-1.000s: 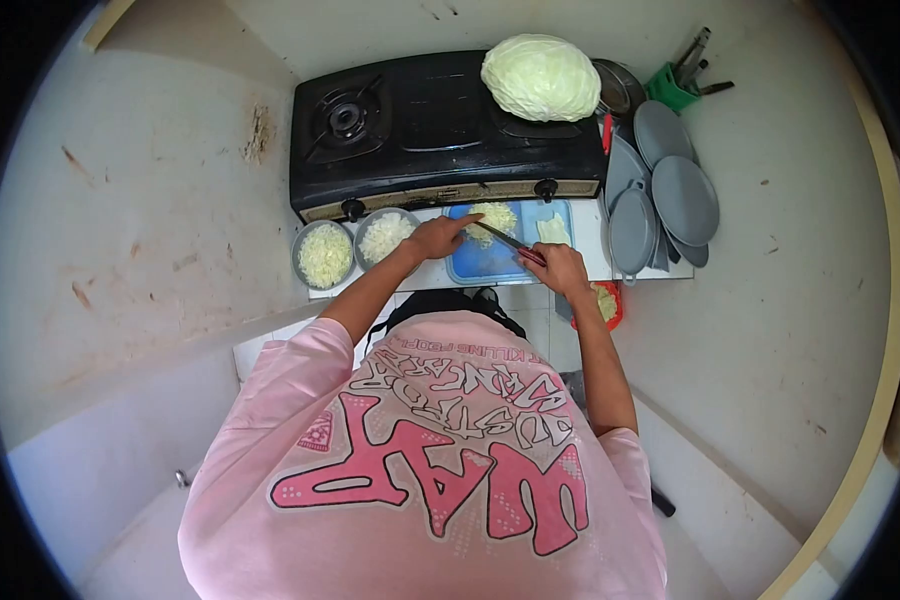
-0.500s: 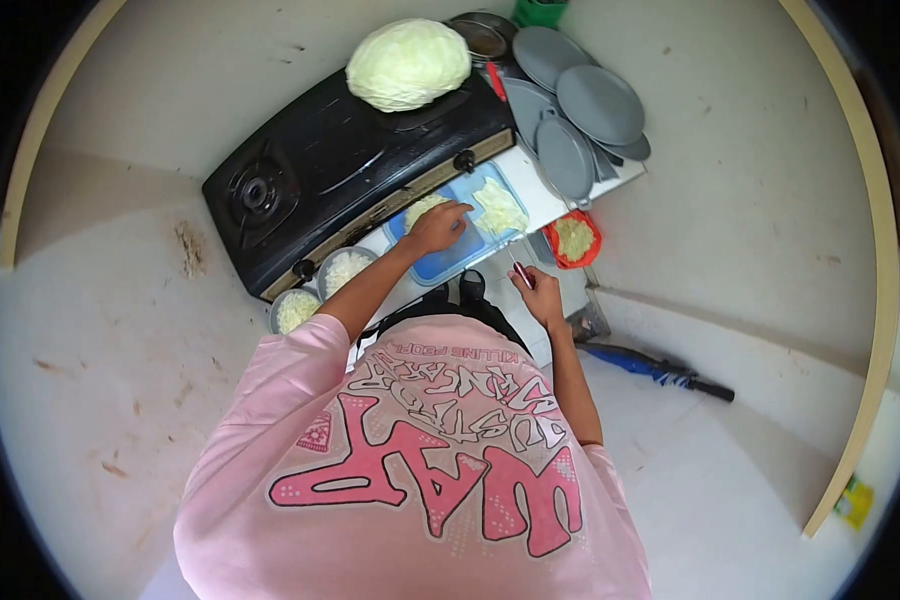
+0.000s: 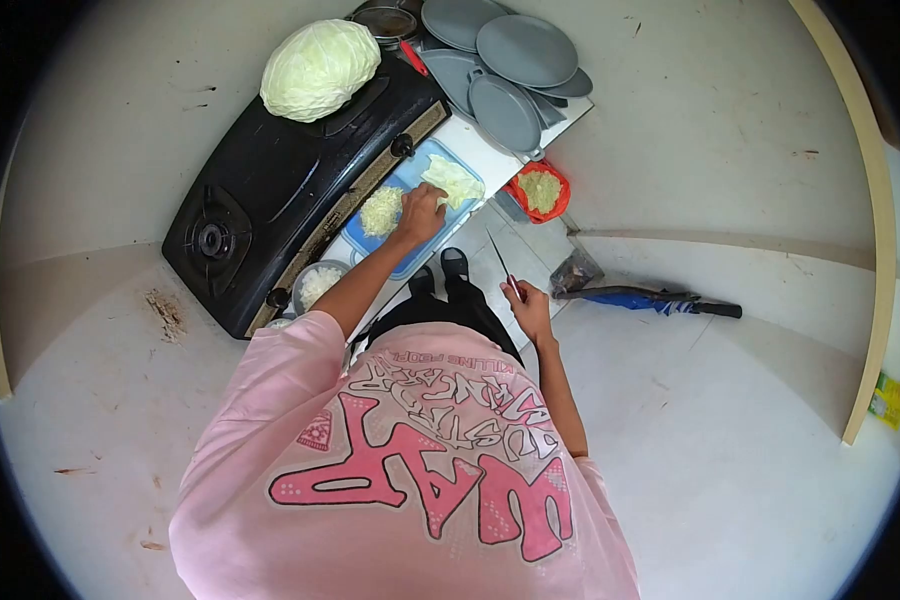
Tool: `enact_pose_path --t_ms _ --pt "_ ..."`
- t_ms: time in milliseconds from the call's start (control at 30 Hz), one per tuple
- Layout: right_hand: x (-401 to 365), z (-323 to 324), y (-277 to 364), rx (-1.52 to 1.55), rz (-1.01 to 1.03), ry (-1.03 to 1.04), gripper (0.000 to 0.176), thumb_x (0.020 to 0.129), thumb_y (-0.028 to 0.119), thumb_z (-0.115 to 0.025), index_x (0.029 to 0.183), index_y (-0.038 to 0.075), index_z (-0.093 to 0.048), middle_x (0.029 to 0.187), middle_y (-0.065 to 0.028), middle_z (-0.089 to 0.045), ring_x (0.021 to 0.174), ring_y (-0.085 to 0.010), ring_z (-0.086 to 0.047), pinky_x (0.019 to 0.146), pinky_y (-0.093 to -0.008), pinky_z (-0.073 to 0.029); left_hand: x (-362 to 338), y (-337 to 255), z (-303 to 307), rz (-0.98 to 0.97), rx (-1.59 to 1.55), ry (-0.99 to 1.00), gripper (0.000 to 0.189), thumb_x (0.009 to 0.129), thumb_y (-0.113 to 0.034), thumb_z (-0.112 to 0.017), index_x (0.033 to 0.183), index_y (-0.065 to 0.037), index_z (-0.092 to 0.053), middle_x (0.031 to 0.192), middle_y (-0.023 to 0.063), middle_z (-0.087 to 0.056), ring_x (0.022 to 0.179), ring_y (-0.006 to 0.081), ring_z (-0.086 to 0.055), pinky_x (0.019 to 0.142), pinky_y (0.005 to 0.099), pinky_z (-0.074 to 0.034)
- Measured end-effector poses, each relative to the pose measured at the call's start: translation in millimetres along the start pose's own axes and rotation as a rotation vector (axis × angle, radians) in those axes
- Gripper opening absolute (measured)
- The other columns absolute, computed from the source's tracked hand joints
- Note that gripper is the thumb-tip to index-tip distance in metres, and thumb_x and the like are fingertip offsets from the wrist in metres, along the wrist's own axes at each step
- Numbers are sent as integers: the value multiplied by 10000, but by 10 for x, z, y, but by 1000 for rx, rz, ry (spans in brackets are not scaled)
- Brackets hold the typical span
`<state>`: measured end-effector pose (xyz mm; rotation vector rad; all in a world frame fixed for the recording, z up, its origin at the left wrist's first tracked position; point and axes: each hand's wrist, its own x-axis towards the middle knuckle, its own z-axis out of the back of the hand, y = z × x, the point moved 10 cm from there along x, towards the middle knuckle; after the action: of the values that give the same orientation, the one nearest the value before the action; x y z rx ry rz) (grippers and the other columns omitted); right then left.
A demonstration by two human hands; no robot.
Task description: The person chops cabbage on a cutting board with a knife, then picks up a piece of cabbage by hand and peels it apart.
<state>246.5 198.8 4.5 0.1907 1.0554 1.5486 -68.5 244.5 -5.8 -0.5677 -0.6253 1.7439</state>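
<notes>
My left hand is over the blue cutting board, its bent fingers closed on the near edge of pale cabbage leaves. Beside that hand, to its left, lies a heap of shredded cabbage. In my right hand is a knife with a dark red handle. Its thin blade points up and away from me, over the floor and clear of the board. On the stove's far end rests a large cabbage head.
A black gas stove runs along the board. Grey plates and pans lie at the counter's far end. A red bag holds pale shreds. A bowl of chopped cabbage stands near my left forearm. An umbrella lies by the wall.
My left hand has gone from between the shreds and leaves onto the leaves' edge. My right hand has drawn the knife away from the board. The camera view has shifted.
</notes>
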Motion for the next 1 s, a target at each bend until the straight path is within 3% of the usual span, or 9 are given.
enact_pose_path --t_ms 167,267,300,333,367,467,567,733,1000 --pt "34 -77 194 9 41 10 451 932 440 -707 926 -10 -735 585 -137 -577 530 -207 -541 545 -387 -414 -44 18 241 -56 -208 -156 250 848 -77 -749 1086 -71 -674 1108 179 -631 1025 329 -657 879 435 -520" --pt "156 -164 358 6 106 22 454 935 443 -699 906 -10 -728 601 -156 -600 532 -249 -566 557 -401 -429 -82 40 363 -38 -251 -150 189 867 -50 -723 1034 -29 -638 1069 169 -629 964 287 -678 848 387 -554" --pt "199 -190 432 1 130 28 456 936 445 -697 897 -9 -724 607 -163 -608 532 -266 -573 561 -406 -433 -87 142 311 53 -368 -92 181 879 -47 -706 1039 -26 -623 1063 158 -629 963 266 -674 851 378 -556" --pt "254 -232 503 -48 147 50 466 937 459 -682 878 -1 -719 634 -187 -637 574 -344 -625 587 -427 -465 -100 237 256 145 -484 -35 173 892 -44 -688 1043 -23 -608 1056 147 -629 962 245 -671 854 369 -558" --pt "305 -255 597 -90 181 43 470 938 467 -678 887 2 -718 633 -182 -641 575 -341 -633 586 -432 -471 -119 319 195 235 -600 22 164 905 -41 -671 1048 -19 -592 1049 136 -629 962 224 -667 857 360 -560" --pt "476 -394 836 -214 259 21 474 941 484 -659 922 14 -715 670 -188 -663 625 -364 -661 611 -463 -494 -220 642 -7 441 -1107 -48 205 931 -18 -619 1127 -31 -559 1056 106 -633 972 192 -651 852 342 -566" --pt "686 -605 1013 -331 284 24 456 948 477 -631 973 28 -706 785 -228 -698 756 -421 -689 689 -510 -523 -397 603 148 461 -1269 -73 271 936 2 -597 1193 -51 -528 1081 102 -641 994 194 -646 865 347 -566" --pt "952 -880 1326 -439 342 60 404 957 421 -620 1005 24 -676 924 -254 -712 860 -425 -696 775 -527 -542 -681 485 449 467 -1350 -97 212 987 -88 -637 1180 -91 -550 1130 63 -673 1012 158 -652 902 338 -556" --pt "1258 -1049 1397 -474 442 52 386 905 333 -694 984 -41 -644 893 -301 -696 861 -455 -696 789 -521 -554 -874 448 848 421 -1304 -198 150 998 -140 -658 1114 -107 -568 1061 50 -722 944 108 -665 796 273 -530"
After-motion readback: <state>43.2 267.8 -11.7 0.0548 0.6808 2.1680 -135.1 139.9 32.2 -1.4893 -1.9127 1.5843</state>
